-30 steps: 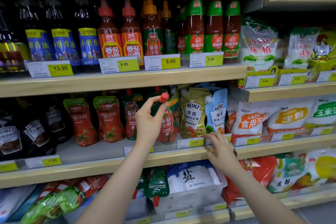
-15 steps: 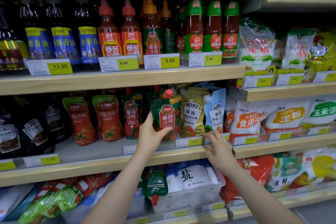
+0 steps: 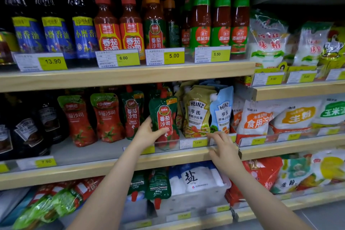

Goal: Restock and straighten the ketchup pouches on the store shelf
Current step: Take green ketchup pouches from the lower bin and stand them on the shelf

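A green ketchup pouch (image 3: pixel 164 117) with a red cap stands upright at the front of the middle shelf (image 3: pixel 93 172). My left hand (image 3: pixel 147 133) grips its lower left side, thumb across the front. A matching green pouch (image 3: pixel 132 114) stands just left of it, and two red ketchup pouches (image 3: pixel 107 115) lean further left. My right hand (image 3: pixel 223 148) rests with spread fingers on the shelf's front rail, below the Heinz pouches (image 3: pixel 198 112), holding nothing. More green pouches (image 3: pixel 158 185) hang cap-down on the shelf below.
Ketchup bottles (image 3: pixel 201 17) and dark oil bottles (image 3: pixel 56 24) fill the top shelf. Dark sauce bottles (image 3: pixel 28 129) stand at the middle shelf's left, with bare shelf in front of them. White starch bags (image 3: pixel 259 117) lie to the right. A salt bag (image 3: pixel 194 177) sits in a clear bin below.
My left hand has slid from the pouch's red cap down to its lower side, and the pouch has turned to face front and stand upright. My right hand has stayed on the rail.
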### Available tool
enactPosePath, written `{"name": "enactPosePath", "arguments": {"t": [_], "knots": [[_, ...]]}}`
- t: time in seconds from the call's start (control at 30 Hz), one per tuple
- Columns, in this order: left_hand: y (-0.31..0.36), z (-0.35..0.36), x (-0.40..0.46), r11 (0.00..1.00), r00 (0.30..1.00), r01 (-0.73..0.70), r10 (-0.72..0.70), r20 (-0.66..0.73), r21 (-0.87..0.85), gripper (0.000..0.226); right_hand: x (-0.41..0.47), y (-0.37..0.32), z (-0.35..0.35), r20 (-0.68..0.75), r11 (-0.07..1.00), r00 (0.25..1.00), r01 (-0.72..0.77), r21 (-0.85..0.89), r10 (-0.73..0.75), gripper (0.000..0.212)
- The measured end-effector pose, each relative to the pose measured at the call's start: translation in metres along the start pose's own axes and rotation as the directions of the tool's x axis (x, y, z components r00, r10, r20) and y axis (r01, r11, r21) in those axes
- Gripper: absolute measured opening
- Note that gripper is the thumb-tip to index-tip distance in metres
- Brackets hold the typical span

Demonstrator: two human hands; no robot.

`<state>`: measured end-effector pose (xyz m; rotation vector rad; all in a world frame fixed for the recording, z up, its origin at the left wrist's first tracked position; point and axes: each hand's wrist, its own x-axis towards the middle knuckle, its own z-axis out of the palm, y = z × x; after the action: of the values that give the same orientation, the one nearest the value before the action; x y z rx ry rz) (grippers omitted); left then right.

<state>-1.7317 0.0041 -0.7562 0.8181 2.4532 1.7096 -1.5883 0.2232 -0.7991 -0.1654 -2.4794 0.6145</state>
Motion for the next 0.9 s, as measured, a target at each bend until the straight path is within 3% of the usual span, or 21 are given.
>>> {"name": "enactPosePath", "arguments": {"t": [0.1,0.17,0.23,0.33,0.43,0.6,0.7,0.83,0.9], "knots": [[-0.008,0.002,-0.009,0.989,0.996,-0.003,0.016,-0.084,0.149,0.069,0.005,-0.020,-0.003,-0.157,0.999,0.987,-0.022,0.023,0.026,0.028],[-0.015,0.003,-0.015,0.962,0.984,-0.025,0.071,-0.163,0.270,0.069,0.021,-0.046,-0.011,-0.211,0.991,0.977,0.042,0.125,-0.014,0.027],[-0.020,0.003,-0.013,0.942,0.983,-0.013,0.073,-0.166,0.336,0.073,0.047,-0.078,-0.017,-0.177,0.955,0.983,0.099,0.279,-0.050,0.036],[-0.020,0.003,-0.010,0.940,0.995,0.011,0.025,-0.102,0.340,0.084,0.083,-0.116,-0.017,-0.098,0.849,0.994,0.013,0.529,0.046,0.047],[-0.020,0.003,-0.008,0.938,0.996,0.018,0.013,-0.087,0.345,0.088,0.101,-0.127,-0.005,0.002,0.712,0.990,-0.102,0.695,0.139,0.035],[-0.023,0.005,-0.008,0.911,0.994,0.020,0.026,-0.106,0.411,0.088,0.114,-0.126,0.012,0.006,0.653,0.959,-0.198,0.731,0.284,0.045],[-0.022,0.005,-0.008,0.905,0.994,0.013,0.035,-0.106,0.425,0.087,0.119,-0.127,0.020,0.043,0.571,0.945,-0.232,0.787,0.325,0.022],[-0.020,0.005,-0.011,0.905,0.991,-0.005,0.062,-0.121,0.425,0.079,0.111,-0.123,0.023,0.069,0.598,0.956,-0.233,0.767,0.285,0.019],[-0.022,0.005,-0.014,0.874,0.981,-0.032,0.121,-0.154,0.484,0.069,0.095,-0.112,0.028,0.095,0.664,0.971,-0.221,0.714,0.221,0.019]]}}
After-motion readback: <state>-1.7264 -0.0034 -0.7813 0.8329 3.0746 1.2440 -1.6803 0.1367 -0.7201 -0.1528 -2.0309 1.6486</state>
